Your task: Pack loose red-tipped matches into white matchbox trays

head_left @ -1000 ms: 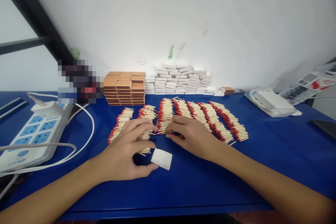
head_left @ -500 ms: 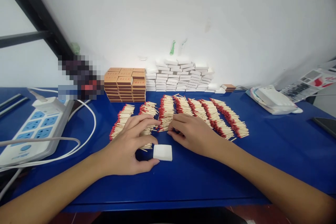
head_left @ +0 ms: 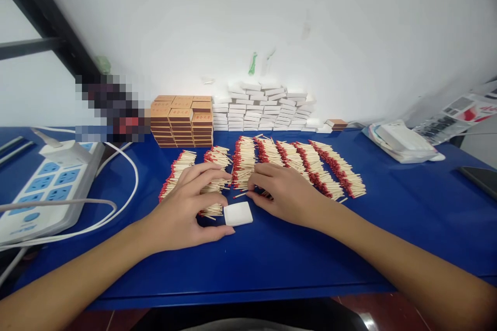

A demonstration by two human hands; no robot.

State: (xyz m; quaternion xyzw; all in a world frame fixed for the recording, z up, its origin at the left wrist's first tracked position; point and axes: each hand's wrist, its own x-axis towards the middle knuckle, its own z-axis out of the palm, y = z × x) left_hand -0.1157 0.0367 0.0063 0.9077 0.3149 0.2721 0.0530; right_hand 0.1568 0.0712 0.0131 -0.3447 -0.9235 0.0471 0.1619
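Note:
A small white matchbox tray point(head_left: 238, 213) lies on the blue table in front of the matches, slightly turned. Its left end sits between the thumb and index finger of my left hand point(head_left: 190, 207), whose other fingers stretch over a row of matches point(head_left: 215, 186). My right hand point(head_left: 285, 191) has thumb and index pinched on a match point(head_left: 239, 196), its red head pointing left just above the tray. Behind it, a pile of matches point(head_left: 244, 163) stands among several slanted rows of red-headed matches point(head_left: 324, 176). My right hand's remaining fingers curl inward.
At the back, brown matchboxes point(head_left: 180, 121) are stacked beside many white trays point(head_left: 256, 111) against the wall. A power strip point(head_left: 54, 186) with white cables lies left. A white packet point(head_left: 404, 142) and a dark phone-like object point(head_left: 479, 178) are on the right.
A match now shows at my right fingertips, drawn out in front of the pile. The tray has turned slightly between my left thumb and index finger. The view has shifted a little.

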